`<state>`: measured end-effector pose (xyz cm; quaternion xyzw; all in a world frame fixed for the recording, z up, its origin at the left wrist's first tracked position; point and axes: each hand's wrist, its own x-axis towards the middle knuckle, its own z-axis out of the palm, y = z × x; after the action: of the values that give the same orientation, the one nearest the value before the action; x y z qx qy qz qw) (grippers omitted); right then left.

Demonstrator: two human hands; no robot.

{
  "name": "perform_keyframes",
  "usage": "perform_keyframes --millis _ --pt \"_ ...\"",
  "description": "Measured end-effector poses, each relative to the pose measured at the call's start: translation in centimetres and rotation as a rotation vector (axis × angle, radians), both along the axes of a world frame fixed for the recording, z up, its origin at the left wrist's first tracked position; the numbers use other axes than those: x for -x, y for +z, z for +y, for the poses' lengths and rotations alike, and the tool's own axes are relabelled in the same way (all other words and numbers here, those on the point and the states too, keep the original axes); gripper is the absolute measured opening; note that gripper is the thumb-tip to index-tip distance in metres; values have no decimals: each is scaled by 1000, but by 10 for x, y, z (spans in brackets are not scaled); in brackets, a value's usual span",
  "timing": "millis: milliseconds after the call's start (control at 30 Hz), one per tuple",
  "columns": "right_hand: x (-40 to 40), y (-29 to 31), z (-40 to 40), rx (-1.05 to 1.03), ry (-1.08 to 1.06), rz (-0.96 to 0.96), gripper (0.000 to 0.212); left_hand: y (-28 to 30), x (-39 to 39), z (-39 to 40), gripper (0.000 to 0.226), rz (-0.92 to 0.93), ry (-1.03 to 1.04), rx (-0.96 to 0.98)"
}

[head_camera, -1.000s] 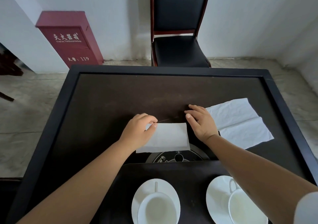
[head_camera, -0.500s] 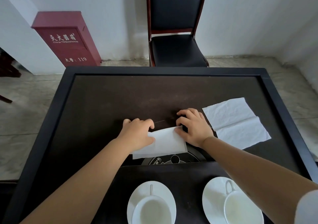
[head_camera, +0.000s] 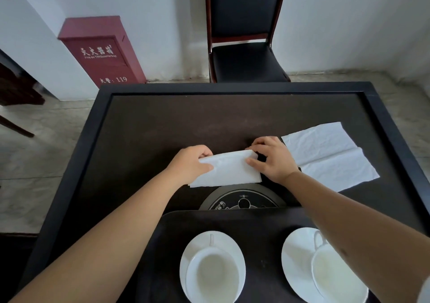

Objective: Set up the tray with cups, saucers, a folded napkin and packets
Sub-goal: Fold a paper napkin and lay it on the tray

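A folded white napkin [head_camera: 229, 171] lies tilted over the dark table, its far edge lifted. My left hand [head_camera: 189, 163] pinches its left end and my right hand [head_camera: 272, 158] pinches its right end. Nearest me is a dark tray [head_camera: 232, 221]. On it stand two white cups, each on a white saucer: the left cup [head_camera: 213, 277] on the left saucer [head_camera: 188, 251], the right cup [head_camera: 335, 274] on the right saucer [head_camera: 295, 253], which my right forearm partly hides. No packets are in sight.
A second, unfolded white napkin [head_camera: 325, 156] lies flat to the right of my hands. A round black inset [head_camera: 242, 200] sits in the table between napkin and tray. A black chair [head_camera: 244, 44] stands beyond the table's raised rim [head_camera: 232, 88], a red cabinet [head_camera: 102, 51] at the wall.
Both hands have closed on the ends of the folded napkin and lifted its far edge off the table. A second ago my right hand lay flat beside it.
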<state>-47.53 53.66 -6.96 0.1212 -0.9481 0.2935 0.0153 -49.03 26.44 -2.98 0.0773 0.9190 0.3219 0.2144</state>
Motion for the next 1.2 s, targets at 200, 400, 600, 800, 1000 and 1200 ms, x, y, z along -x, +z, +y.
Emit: perform_keyframes --millis 200,400,600,800,1000,1200 --pt "5 28 -6 166 -51 -297 3 22 -13 -2 9 -14 61 -101" --pt "-36 90 -16 655 -188 -539 14 64 -47 -9 6 19 135 -174" --pt "-115 152 -34 811 -207 -461 8 133 -110 -29 11 -136 145 -435" --pt "-203 193 -56 977 -258 -444 4 173 -188 -45 30 -494 246 -725" --pt "-288 195 -72 1044 -385 -511 8 169 -266 -45 16 -504 356 -811" --pt "-342 171 -74 1016 -451 -711 14 139 -318 -60 14 -722 370 -830"
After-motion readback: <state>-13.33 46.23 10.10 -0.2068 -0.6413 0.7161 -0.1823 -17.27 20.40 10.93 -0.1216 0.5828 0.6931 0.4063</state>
